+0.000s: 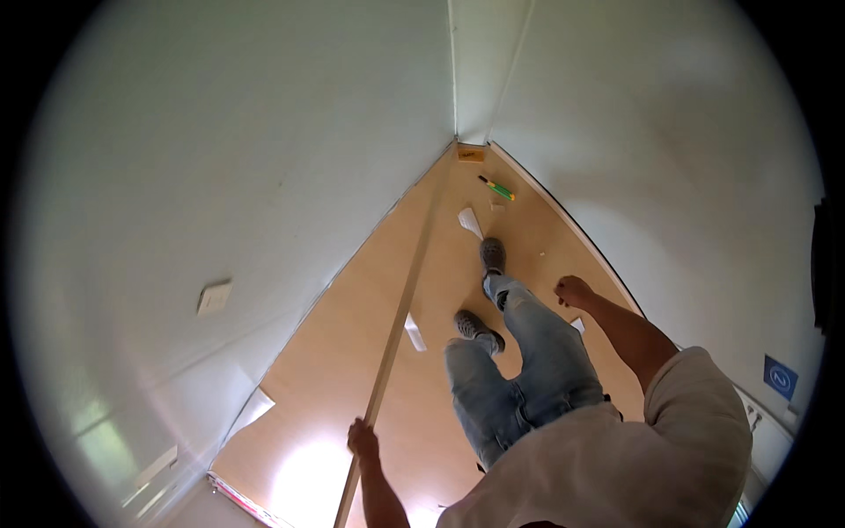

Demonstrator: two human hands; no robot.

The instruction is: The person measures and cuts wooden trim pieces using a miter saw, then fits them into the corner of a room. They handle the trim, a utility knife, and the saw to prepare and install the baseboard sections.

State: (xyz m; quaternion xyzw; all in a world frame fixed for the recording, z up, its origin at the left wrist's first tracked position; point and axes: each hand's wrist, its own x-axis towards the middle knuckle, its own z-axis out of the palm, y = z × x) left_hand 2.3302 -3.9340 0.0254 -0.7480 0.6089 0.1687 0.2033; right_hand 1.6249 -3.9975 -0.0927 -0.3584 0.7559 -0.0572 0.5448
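Note:
My left hand [363, 438] is closed around a long, narrow, flat strip of trim [392, 348]. The strip slants from the lower edge up toward the far corner, over the brown floor [352, 334]. Its upper end is near the corner, but I cannot tell whether it touches the floor there. My right hand [574, 290] hangs in the air to the right of my legs, near the right wall. Its fingers are curled in; whatever they may hold is hidden.
A green and yellow utility knife [499, 188] and a small tan block [471, 154] lie by the corner. White scraps [470, 222] are scattered on the floor. A pale edging [563, 216] follows the right wall's foot. On the left wall is a switch plate [215, 297].

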